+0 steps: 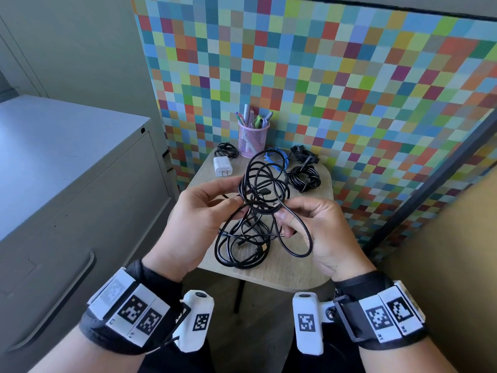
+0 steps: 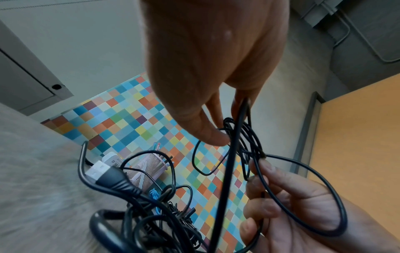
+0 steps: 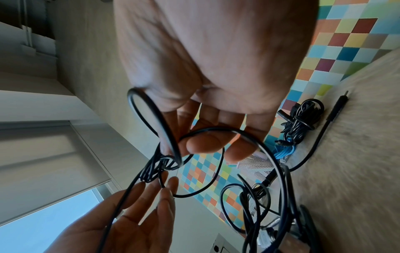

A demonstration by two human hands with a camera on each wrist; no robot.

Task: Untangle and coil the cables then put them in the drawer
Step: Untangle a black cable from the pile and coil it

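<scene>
Left hand: the left hand (image 1: 197, 211) pinches the knotted tangle of thin black cables (image 1: 258, 200) between thumb and fingertips.
Right hand: the right hand (image 1: 316, 230) pinches one loop beside that knot.
Tangle: its lower loops rest on the small pale wooden table (image 1: 309, 267).
Beyond: white plug adapter (image 1: 222, 166), pink mesh pen cup (image 1: 252, 138), blue cable (image 1: 277, 157), coiled black cables (image 1: 304, 179).
Left: grey drawer cabinet (image 1: 67, 200).
Writing: none legible.

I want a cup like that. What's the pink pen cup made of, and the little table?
The pink pen cup looks like painted wire mesh: you can see through its tiny holes. The table looks like pale wood or wood-look board, matte, with faint grain lines.
</scene>
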